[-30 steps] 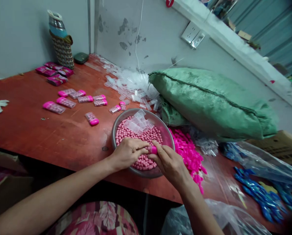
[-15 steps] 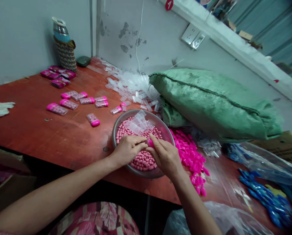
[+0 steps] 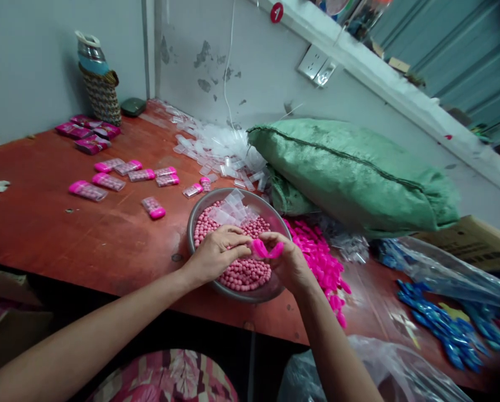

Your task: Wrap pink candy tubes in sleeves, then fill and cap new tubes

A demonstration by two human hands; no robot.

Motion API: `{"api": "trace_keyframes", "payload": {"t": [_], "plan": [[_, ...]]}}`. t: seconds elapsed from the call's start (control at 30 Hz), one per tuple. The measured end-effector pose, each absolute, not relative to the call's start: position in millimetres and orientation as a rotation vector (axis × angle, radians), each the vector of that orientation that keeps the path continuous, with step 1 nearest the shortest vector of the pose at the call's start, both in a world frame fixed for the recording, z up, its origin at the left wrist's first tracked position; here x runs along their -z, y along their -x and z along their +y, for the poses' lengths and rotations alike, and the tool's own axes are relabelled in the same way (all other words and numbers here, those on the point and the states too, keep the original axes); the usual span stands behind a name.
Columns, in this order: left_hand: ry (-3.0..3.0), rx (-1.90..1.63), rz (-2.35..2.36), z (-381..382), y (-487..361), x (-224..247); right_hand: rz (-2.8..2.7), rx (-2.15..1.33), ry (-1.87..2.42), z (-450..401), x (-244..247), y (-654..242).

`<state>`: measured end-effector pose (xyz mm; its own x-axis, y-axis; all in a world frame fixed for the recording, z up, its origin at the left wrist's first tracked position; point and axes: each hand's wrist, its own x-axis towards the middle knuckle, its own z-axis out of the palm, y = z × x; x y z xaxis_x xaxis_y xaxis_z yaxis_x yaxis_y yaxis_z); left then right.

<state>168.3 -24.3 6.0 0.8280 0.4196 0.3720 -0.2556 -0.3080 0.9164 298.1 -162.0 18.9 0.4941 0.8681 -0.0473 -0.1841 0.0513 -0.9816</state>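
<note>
Over the metal bowl (image 3: 289, 229), my left hand (image 3: 216, 251) pinches a small clear plastic box, mostly hidden by the fingers, with a pink flip-top cap (image 3: 260, 249) on its end. The cap's lid stands raised in a V shape. My right hand (image 3: 289, 259) curls around the lid from the right, its fingers on the pink plastic. Below the hands, the bowl holds many round pink beads or candies (image 3: 245, 276). Several empty clear boxes (image 3: 232, 209) lie on top of them at the back.
A heap of pink caps (image 3: 317, 257) lies right of the bowl, and clear boxes (image 3: 216, 142) pile behind it. A big green sack (image 3: 354, 173) leans at the back. Filled boxes (image 3: 109, 181) and a bottle (image 3: 99, 84) stand left. Blue packets (image 3: 438, 324) lie right.
The pink cap's lid has swung up from the closed position. My right hand has opened out to the right along with it. The whole view has shifted slightly.
</note>
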Motion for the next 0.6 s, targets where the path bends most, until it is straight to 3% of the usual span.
{"api": "trace_keyframes", "payload": {"t": [0.17,0.43,0.6], "plan": [[-1.771,-0.682,0.146,-25,-168,-4,-0.594,-1.305,1.231,-151,-20,-287],[-1.771,-0.748,0.140,-27,-166,-5,-0.405,-1.169,1.201,-140,-17,-268],[-1.677,-0.810,0.219,-18,-168,-10,-0.684,-1.077,1.448,-129,-22,-287]]}}
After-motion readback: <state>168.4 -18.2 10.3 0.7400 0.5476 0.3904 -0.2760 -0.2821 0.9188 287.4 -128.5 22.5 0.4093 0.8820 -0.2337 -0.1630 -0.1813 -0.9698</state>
